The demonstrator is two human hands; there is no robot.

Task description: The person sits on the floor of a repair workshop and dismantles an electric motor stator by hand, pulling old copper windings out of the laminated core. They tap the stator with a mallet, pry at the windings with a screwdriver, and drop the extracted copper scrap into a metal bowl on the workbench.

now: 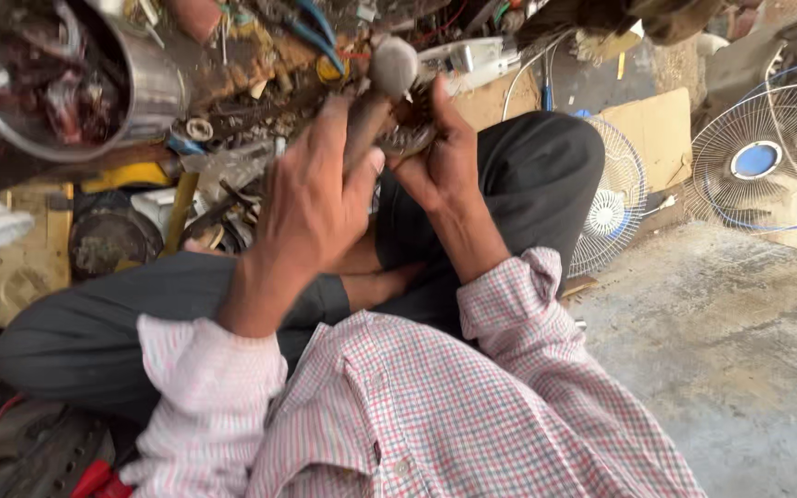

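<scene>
Hemmed by scrap and fan guards, the left hand grips a hammer while right hand fingers clasp a metal part.

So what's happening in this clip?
A person sits cross-legged on the floor amid workshop clutter. The left hand grips the handle of a hammer, its head raised. The right hand holds a small, dark metal part right next to the hammer; what the part is cannot be told. A steel pot full of scrap stands to the left, and two fan guards lie on the right by a piece of cardboard.
</scene>
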